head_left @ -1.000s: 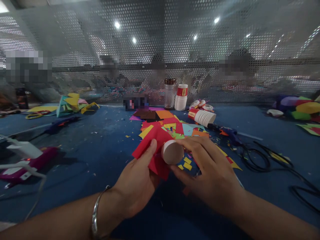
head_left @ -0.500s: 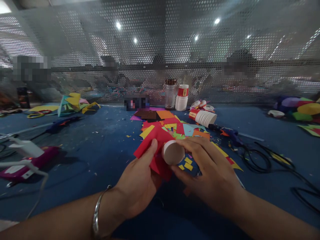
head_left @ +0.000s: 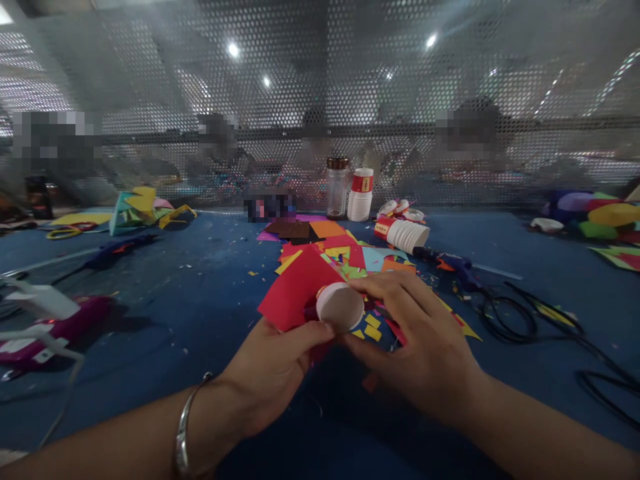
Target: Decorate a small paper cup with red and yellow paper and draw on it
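A white paper cup point(head_left: 341, 308) is held over the table with its round end facing me. My left hand point(head_left: 280, 363) has its thumb at the cup's lower left edge and also holds a sheet of red paper point(head_left: 295, 287) beside and behind the cup. On the cup's right side, the thumb and fingers of my right hand point(head_left: 415, 340) grip the rim. Small yellow paper pieces point(head_left: 373, 327) lie on the table just beyond, between the hands.
Colored paper scraps point(head_left: 327, 230) spread behind the hands. A glass bottle point(head_left: 337, 190), stacked cups point(head_left: 360, 197) and a lying cup stack point(head_left: 407, 235) stand farther back. Glue guns lie right point(head_left: 460, 268) and left point(head_left: 117, 252). A magenta power strip point(head_left: 83, 327) sits left.
My left thumb has moved down from the red paper to the cup's lower edge. More of the red sheet shows, spread flatter to the left. The view has shifted slightly.
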